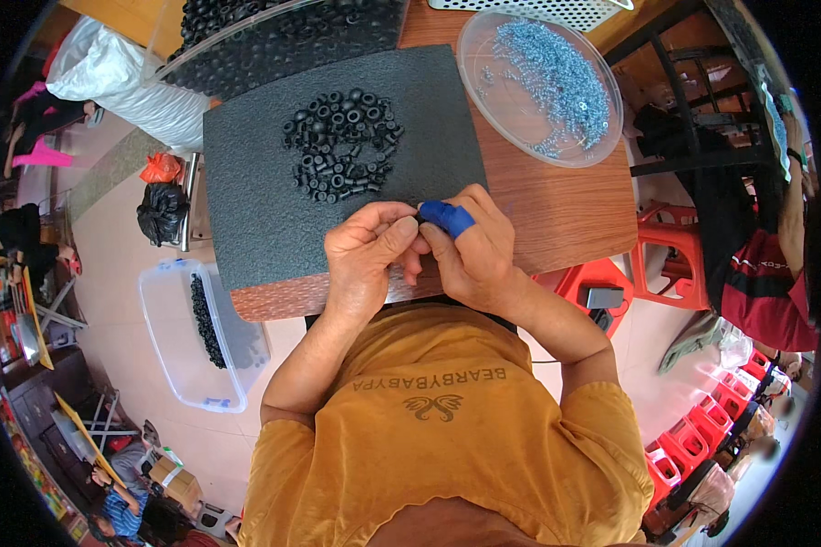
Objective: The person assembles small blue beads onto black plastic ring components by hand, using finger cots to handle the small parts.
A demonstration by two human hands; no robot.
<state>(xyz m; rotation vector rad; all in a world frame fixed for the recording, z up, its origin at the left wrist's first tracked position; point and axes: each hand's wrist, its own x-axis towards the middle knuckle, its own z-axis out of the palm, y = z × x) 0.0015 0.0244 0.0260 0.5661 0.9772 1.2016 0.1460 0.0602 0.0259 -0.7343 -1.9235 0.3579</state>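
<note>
My left hand (371, 251) and my right hand (472, 244) meet at the near edge of a dark grey mat (255, 182), fingertips almost touching. Both are closed in a pinch. A small dark bit shows between the fingertips, too tiny and covered to name. Blue wrapping (447, 217) covers a finger of my right hand. Beyond my hands, a loose pile of small black round parts (342, 146), ring-like and hollow, lies on the mat. At the far right stands a round clear tray (483, 109) with many tiny silvery-blue pieces (556, 82) heaped in it.
The mat covers much of a brown wooden table (566, 210). At its far side are a clear bin (283, 46) of black parts and a white perforated basket (538, 11). Left on the floor sits a clear plastic box (169, 346). Red stools (670, 260) and another person (766, 283) are to the right.
</note>
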